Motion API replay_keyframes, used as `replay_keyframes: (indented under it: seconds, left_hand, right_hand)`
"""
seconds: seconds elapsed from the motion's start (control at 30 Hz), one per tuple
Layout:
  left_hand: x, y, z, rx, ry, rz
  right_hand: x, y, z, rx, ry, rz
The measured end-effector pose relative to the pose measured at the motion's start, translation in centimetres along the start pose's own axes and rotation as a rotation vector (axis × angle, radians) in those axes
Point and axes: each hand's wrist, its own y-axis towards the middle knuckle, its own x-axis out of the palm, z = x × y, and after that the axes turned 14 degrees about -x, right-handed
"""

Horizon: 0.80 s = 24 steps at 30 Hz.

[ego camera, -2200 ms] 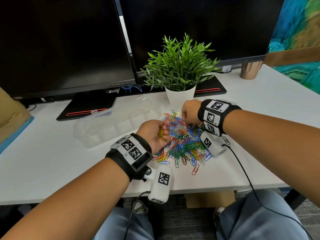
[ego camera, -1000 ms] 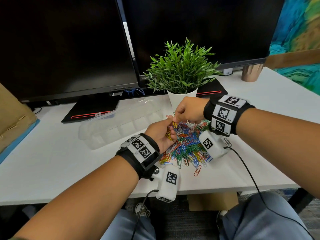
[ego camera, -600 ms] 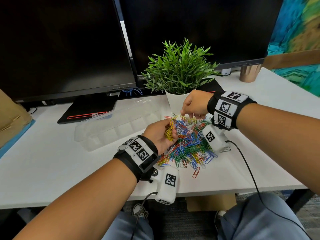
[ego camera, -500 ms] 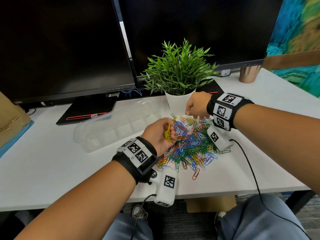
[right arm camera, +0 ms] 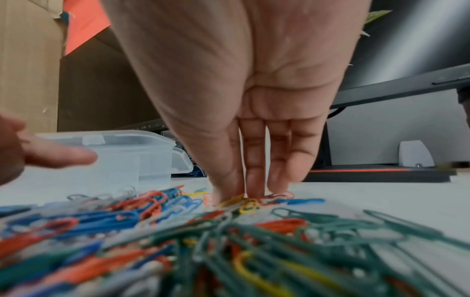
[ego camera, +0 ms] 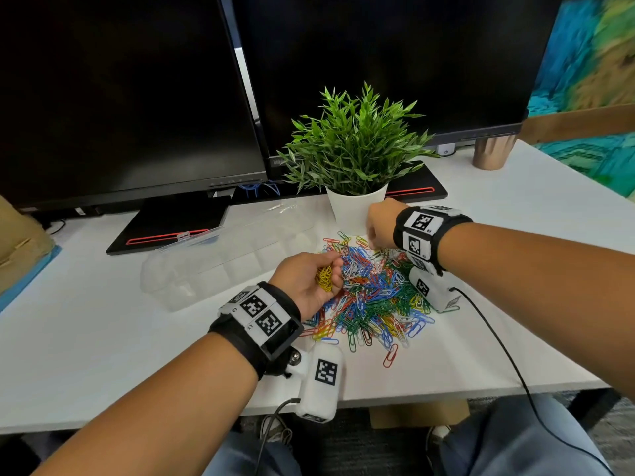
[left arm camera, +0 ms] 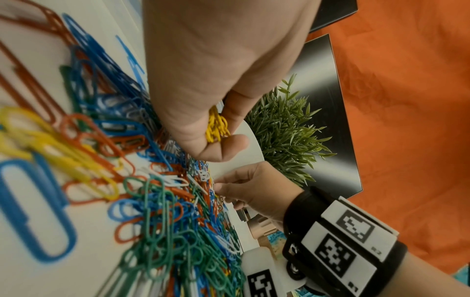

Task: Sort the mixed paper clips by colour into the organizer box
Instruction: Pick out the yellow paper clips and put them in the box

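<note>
Left hand (left arm camera: 216, 70) gripping yellow clips (left arm camera: 217, 128)

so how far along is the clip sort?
Early. Done: nothing visible in the clear organizer box. In hand: the left hand holds a bunch of yellow clips; the right hand has its fingers down on the mixed pile. Left: nearly the whole pile, all colours.
</note>
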Motion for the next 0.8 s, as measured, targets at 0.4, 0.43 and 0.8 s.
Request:
replay_keyframes:
  seconds: [0.4, 0.43, 0.8]
  left_hand:
    - [0.2, -1.0, -0.4, -0.045, 0.010, -0.032]
    - [0.2, -1.1, -0.4, -0.044, 0.010, -0.034]
    - [1.5, -1.0, -0.7, -0.017, -0.014, -0.079]
  right_hand:
    - [0.6, -1.4, 0.1, 0.029, 0.299, -0.012]
    - [0.6, -1.6, 0.2, 0.024, 0.335, -0.007]
    - [-1.8, -3.2, -0.9, -0.101, 1.043, 0.070]
